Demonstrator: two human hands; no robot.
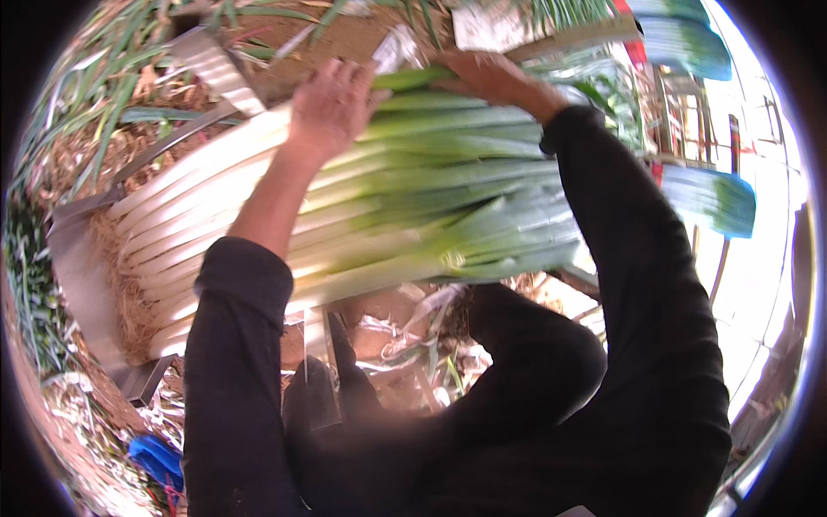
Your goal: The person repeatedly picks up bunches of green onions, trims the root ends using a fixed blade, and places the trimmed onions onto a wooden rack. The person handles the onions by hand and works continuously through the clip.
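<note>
A row of long green onions lies side by side across a metal stand, white stems to the left and green leaves to the right. Their roots meet an upright metal plate at the left end. My left hand rests on the far edge of the row, palm down, thumb apart from the fingers. Farther right, my right hand has its fingers and thumb around the green part of the farthest onion. Motion blurs both hands a little.
A slatted metal arm of the stand rises at the far left. Loose leaves litter the ground there. Tied onion bundles in blue-green wrapping are at right. My bent knee is under the leaf end. Blue material lies lower left.
</note>
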